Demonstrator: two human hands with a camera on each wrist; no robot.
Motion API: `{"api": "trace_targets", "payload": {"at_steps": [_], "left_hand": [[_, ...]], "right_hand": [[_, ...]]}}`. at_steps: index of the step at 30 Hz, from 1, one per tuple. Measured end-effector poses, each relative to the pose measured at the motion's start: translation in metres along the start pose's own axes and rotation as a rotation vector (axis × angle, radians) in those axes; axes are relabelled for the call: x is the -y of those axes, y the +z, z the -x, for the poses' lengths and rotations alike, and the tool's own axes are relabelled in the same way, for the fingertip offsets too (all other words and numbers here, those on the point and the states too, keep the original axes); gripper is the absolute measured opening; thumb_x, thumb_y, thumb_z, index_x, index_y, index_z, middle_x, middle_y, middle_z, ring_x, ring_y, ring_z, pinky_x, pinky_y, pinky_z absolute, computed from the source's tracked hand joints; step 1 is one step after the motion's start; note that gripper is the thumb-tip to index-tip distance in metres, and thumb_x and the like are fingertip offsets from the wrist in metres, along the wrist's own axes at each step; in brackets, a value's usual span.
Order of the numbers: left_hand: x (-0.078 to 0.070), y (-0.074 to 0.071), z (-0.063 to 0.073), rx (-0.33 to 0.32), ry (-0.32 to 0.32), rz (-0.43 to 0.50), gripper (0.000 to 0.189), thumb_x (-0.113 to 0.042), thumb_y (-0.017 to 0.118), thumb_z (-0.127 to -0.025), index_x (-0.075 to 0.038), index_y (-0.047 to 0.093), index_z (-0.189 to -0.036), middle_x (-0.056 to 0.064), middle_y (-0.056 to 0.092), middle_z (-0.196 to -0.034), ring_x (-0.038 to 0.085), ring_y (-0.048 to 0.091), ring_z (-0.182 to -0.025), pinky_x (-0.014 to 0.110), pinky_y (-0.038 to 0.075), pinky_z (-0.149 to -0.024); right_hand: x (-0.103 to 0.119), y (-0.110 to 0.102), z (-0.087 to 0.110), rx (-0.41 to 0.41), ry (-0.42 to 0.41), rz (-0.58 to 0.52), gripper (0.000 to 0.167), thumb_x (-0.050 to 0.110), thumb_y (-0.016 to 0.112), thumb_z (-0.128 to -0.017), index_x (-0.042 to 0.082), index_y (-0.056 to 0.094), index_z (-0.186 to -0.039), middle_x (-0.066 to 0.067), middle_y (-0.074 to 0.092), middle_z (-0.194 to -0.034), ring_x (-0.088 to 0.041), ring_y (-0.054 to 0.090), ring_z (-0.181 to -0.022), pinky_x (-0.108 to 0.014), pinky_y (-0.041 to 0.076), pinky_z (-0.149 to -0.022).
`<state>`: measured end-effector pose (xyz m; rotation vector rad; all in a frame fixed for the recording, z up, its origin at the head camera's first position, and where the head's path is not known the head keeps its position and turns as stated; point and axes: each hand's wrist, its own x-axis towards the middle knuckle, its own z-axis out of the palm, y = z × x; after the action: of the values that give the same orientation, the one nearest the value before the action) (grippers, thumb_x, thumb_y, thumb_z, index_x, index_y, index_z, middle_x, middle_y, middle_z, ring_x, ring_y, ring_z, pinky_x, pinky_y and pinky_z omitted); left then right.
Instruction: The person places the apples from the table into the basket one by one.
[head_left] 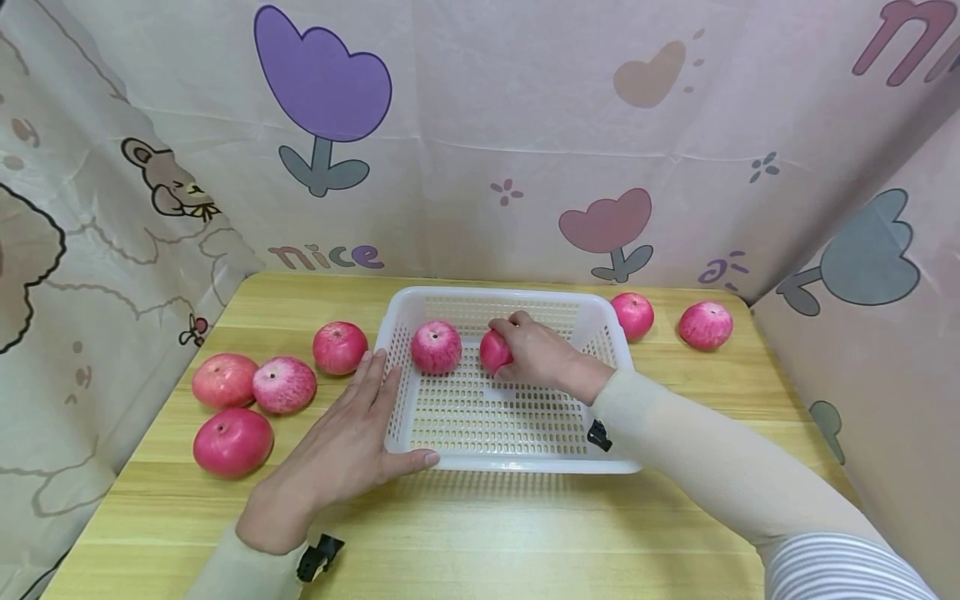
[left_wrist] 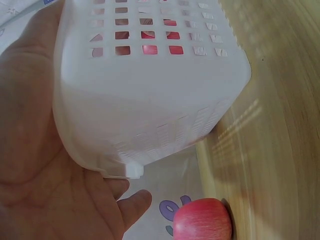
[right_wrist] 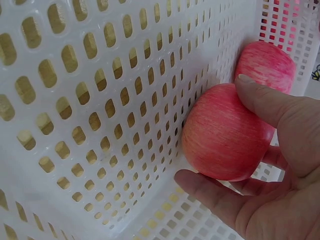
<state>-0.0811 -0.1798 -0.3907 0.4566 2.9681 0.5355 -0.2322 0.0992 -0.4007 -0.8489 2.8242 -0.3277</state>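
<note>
A white perforated plastic basket (head_left: 525,464) stands on the table. Inside it, my right hand (head_left: 543,357) holds a red apple (head_left: 494,352), thumb on one side and fingers on the other, as the right wrist view shows. That apple (right_wrist: 225,135) is at the basket's floor; whether it bears weight there I cannot tell. To its left in the basket sits a streaked pink apple (head_left: 436,347). My left hand (head_left: 337,437) lies against the basket's left rim with fingers straight and the thumb along the front left corner. In the left wrist view its palm (left_wrist: 50,185) faces the basket wall.
Left of the basket lie several apples, among them a streaked one (head_left: 284,385), a dark red one (head_left: 233,442) and one near the rim (head_left: 341,348). Two more, one by the basket (head_left: 632,317) and another (head_left: 706,325), sit at the back right. Printed curtains (head_left: 465,100) surround the table.
</note>
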Motion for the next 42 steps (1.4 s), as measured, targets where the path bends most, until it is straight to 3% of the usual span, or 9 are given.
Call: {"api": "trace_targets", "payload": {"at_steps": [27,42], "left_hand": [[0.000,-0.001,-0.001,-0.002,0.003,-0.024,0.134,-0.097,0.048,-0.079,0.002,0.023,-0.166,0.024,0.002,-0.176,0.044,0.004,-0.163,0.062,0.022,-0.128],[0.000,-0.001,0.001,-0.010,0.011,-0.048,0.134,-0.097,0.046,-0.079,0.002,0.023,-0.166,0.025,0.004,-0.176,0.045,0.005,-0.163,0.061,0.021,-0.129]], "right_hand": [[0.000,-0.004,0.001,-0.002,0.027,0.005,0.089,0.040,0.088,-0.087,0.009,0.046,-0.158,-0.022,0.055,-0.143,-0.035,0.066,-0.119,-0.050,0.059,-0.101],[-0.001,-0.014,0.009,-0.015,0.042,0.010,0.089,0.046,0.083,-0.090,0.006,0.044,-0.159,-0.023,0.052,-0.152,-0.038,0.060,-0.132,-0.052,0.056,-0.106]]}}
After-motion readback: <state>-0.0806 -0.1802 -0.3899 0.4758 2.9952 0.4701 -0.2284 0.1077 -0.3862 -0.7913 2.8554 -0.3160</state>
